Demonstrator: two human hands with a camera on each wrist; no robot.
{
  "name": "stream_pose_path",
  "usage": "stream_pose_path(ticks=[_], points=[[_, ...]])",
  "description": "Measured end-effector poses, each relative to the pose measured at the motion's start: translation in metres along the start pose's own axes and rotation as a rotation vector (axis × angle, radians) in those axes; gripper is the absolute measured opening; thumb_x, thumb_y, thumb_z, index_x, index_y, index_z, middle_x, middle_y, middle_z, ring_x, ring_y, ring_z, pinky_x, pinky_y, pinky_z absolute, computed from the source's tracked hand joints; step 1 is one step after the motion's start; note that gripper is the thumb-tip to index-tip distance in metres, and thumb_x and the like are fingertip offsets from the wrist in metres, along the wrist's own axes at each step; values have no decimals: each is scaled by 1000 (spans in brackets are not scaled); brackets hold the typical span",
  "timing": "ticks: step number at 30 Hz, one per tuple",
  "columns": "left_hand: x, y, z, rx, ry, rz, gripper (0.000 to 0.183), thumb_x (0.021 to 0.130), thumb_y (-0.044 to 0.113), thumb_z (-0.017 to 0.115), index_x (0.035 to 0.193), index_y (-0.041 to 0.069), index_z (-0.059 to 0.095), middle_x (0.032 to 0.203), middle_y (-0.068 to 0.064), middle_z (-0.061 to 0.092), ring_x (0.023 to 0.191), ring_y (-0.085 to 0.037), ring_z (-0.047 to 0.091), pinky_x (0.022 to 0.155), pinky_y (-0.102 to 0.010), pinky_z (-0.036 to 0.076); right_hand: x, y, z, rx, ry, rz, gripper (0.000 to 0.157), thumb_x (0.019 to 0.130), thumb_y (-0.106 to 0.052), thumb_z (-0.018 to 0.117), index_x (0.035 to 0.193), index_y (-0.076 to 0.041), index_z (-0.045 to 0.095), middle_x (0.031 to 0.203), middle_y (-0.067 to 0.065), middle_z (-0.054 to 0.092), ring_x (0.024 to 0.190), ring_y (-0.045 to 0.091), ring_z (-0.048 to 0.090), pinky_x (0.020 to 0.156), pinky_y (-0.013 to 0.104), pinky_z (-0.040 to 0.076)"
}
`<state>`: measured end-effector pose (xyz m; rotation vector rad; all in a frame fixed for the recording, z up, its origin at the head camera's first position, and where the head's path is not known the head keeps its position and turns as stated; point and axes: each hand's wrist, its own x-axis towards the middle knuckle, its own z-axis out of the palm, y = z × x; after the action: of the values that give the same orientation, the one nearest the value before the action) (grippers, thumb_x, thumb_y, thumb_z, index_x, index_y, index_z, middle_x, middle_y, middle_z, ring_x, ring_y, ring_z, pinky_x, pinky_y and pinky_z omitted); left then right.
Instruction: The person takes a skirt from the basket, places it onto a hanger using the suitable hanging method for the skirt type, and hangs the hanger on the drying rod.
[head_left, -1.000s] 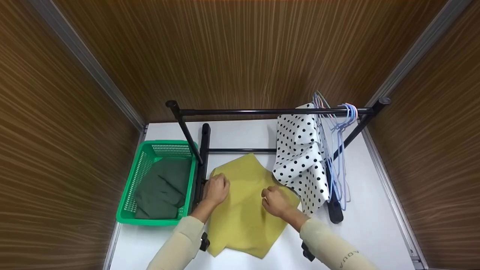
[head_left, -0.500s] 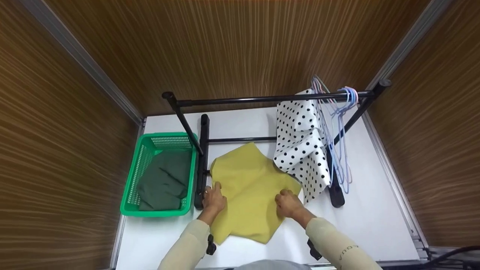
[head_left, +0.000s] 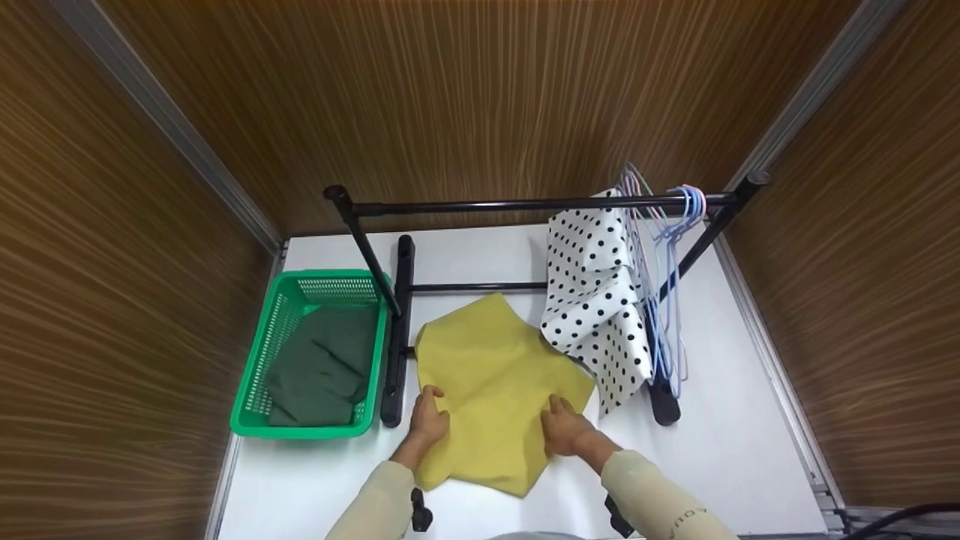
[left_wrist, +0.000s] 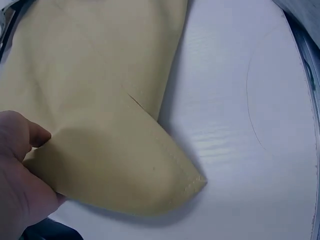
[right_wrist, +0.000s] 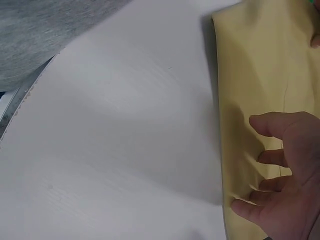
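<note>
A yellow garment (head_left: 487,375) lies flat on the white table, one point toward the hanging rail. My left hand (head_left: 428,421) is at its left edge; in the left wrist view the thumb lies on top of the cloth and fingers go beneath the edge, pinching it. On its right side my right hand (head_left: 564,429) rests with fingers apart and slightly bent. In the right wrist view, those fingertips (right_wrist: 255,120) touch the cloth near its edge, and small puckers show at them.
A black rail stand (head_left: 487,205) frames the garment. White polka-dot cloth (head_left: 592,300) hangs at its right, beside several hangers (head_left: 675,300). On the left, a green basket (head_left: 247,375) holds dark green cloth (head_left: 322,367). Wood-patterned walls (head_left: 480,97) enclose the table.
Both hands have drawn back toward the person along the garment's sides and are farther apart than a second ago. The garment's outline stays much the same; the camera has tilted slightly.
</note>
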<state>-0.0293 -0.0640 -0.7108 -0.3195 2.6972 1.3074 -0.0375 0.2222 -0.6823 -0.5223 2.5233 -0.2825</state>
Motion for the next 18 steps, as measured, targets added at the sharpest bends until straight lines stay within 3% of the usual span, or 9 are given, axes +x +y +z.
stream_pose_path(ticks=[5,8,12,15,18], points=[[0,15,-3,-183,1,-17,37,78,-7,61,114,-5,53,118,-27,58,118,-44,53,101,-54,40,-1,4,4,-11,31,-26,59,67,-15,86,117,1,58,147,30,38,136,47,39,97,54,49],[2,25,-3,-317,-40,-72,41,82,-4,61,122,-6,52,129,-29,55,125,-43,49,106,-54,36,-2,6,7,-62,36,-47,74,60,-19,92,121,-1,53,143,25,38,131,45,41,91,52,53],[6,43,-10,-550,-147,-136,49,90,0,59,136,-7,45,134,-30,50,114,-32,56,95,-41,47,-4,1,5,-163,-11,-69,98,55,-29,97,135,-7,45,147,25,34,134,47,38,91,51,53],[10,59,-18,-641,-226,-152,52,94,4,56,142,-6,40,130,-29,52,99,-22,61,78,-29,52,-2,-3,5,-163,-1,-81,86,66,-25,90,139,-10,45,149,28,34,134,50,38,87,56,53],[15,72,-26,-595,-224,-127,49,94,6,57,140,-5,43,129,-26,54,101,-20,61,82,-29,50,8,2,5,-91,99,-84,61,71,-13,79,126,-8,54,135,25,46,122,46,47,78,58,53]])
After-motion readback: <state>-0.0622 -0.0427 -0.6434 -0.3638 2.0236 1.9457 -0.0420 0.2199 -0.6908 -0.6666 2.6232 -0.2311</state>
